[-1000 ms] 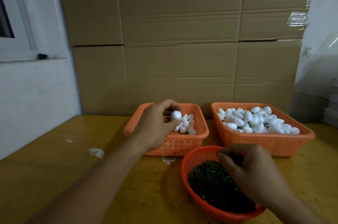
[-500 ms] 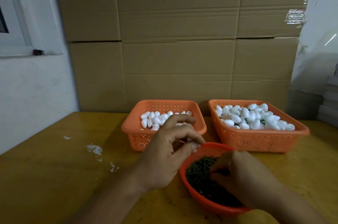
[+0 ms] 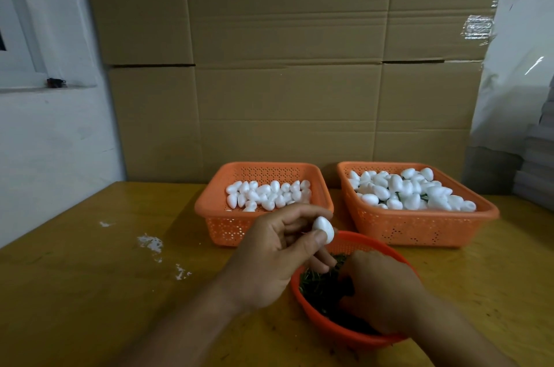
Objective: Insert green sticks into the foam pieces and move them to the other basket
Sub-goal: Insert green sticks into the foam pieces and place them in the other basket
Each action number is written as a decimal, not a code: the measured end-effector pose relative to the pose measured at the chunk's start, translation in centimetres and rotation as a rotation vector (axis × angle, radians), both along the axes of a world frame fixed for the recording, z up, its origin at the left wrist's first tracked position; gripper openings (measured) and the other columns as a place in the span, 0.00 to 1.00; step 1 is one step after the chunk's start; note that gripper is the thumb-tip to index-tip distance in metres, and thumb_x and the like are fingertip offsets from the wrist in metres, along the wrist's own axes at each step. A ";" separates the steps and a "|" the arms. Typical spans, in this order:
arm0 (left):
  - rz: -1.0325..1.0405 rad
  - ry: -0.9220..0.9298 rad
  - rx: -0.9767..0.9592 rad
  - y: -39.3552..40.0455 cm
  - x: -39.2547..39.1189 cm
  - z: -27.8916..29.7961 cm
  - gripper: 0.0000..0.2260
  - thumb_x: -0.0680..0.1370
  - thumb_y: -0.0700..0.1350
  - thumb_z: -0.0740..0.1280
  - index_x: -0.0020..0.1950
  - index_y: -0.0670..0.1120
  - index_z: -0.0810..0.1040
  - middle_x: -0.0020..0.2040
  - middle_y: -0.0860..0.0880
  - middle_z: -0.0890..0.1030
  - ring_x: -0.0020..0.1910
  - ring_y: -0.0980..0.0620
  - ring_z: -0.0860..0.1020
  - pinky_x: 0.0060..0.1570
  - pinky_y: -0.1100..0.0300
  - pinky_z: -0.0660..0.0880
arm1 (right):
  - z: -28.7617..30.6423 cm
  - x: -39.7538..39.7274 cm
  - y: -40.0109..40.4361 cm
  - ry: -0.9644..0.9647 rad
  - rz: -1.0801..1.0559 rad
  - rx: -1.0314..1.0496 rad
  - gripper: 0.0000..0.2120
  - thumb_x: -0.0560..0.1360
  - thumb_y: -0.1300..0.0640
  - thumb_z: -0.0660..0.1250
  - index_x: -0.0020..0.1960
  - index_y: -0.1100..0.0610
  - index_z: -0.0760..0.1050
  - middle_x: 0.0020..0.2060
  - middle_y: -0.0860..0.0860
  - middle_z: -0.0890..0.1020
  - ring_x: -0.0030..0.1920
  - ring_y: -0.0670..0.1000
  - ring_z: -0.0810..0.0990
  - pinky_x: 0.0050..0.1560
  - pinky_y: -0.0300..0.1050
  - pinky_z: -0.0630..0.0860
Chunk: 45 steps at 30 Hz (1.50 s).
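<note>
Backdrop: flattened brown cardboard sheets (image 3: 284, 66) stand behind the work area, with a white wall (image 3: 54, 141) and a window ledge off to the left.
Tabletop: a yellow-brown wooden tabletop (image 3: 90, 276) carries everything; white crumbs (image 3: 150, 243) lie scattered on it, well to the left of the left hand's fingers.
Left hand: the left hand (image 3: 269, 264) is raised above the near edge of the round bowl, palm turned toward the camera.
Left fingers: thumb and fingers (image 3: 314, 239) pinch a single white foam piece (image 3: 323, 230), egg-shaped, held upright at the fingertips.
Right hand: the right hand (image 3: 380, 291) reaches down into the round bowl, just right of and below the left fingers.
Right fingers: curled down into the sticks; the back of the hand hides whether they hold any, so I cannot tell.
Round bowl: an orange mesh bowl (image 3: 359, 336) sits nearest the camera, under both hands.
Green sticks: a dark heap of short green sticks (image 3: 317, 285) fills the bowl, directly beneath the left fingers.
Left basket: an orange rectangular basket (image 3: 227, 225) lies just beyond the left fingers, holding plain white foam eggs (image 3: 266, 194).
Right basket: a second orange basket (image 3: 419, 231) lies beyond and to the right of the right fingers, heaped with foam eggs with green stems (image 3: 401, 186) showing between them.
Far right: pale stacked material (image 3: 536, 162), too dim to identify.
</note>
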State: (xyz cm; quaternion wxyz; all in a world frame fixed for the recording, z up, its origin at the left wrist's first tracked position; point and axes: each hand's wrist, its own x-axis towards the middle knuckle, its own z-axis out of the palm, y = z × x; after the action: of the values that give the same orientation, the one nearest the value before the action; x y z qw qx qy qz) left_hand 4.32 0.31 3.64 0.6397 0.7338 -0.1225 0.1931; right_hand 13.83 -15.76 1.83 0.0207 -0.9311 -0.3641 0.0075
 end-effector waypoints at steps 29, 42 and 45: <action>-0.063 0.354 -0.543 0.2 -0.1 0.7 0.13 0.74 0.56 0.69 0.38 0.49 0.85 0.35 0.44 0.81 0.28 0.52 0.77 0.25 0.64 0.70 | 0.5 0.1 -0.5 0.068 -0.024 0.086 0.06 0.75 0.57 0.67 0.48 0.53 0.82 0.45 0.48 0.84 0.46 0.48 0.82 0.50 0.46 0.81; -0.059 0.401 -0.592 0.3 -0.1 0.7 0.12 0.73 0.55 0.70 0.37 0.48 0.84 0.34 0.44 0.80 0.26 0.52 0.76 0.22 0.65 0.69 | 3.7 -1.0 -3.0 0.169 0.057 0.871 0.05 0.74 0.59 0.73 0.40 0.51 0.82 0.31 0.48 0.83 0.29 0.43 0.79 0.29 0.36 0.74; -0.064 0.405 -0.598 0.3 -0.2 0.7 0.12 0.72 0.55 0.71 0.37 0.48 0.84 0.32 0.44 0.79 0.24 0.53 0.75 0.21 0.65 0.68 | 4.3 -2.1 -2.9 0.337 0.120 1.168 0.08 0.70 0.67 0.76 0.36 0.56 0.83 0.28 0.55 0.83 0.26 0.50 0.80 0.28 0.37 0.76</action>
State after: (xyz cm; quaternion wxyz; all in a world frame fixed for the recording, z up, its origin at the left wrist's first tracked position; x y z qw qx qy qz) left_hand 4.08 0.64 4.38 0.8430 0.5335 0.0457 0.0510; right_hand 11.78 -18.67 6.10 0.5846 -0.7299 -0.3514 -0.0451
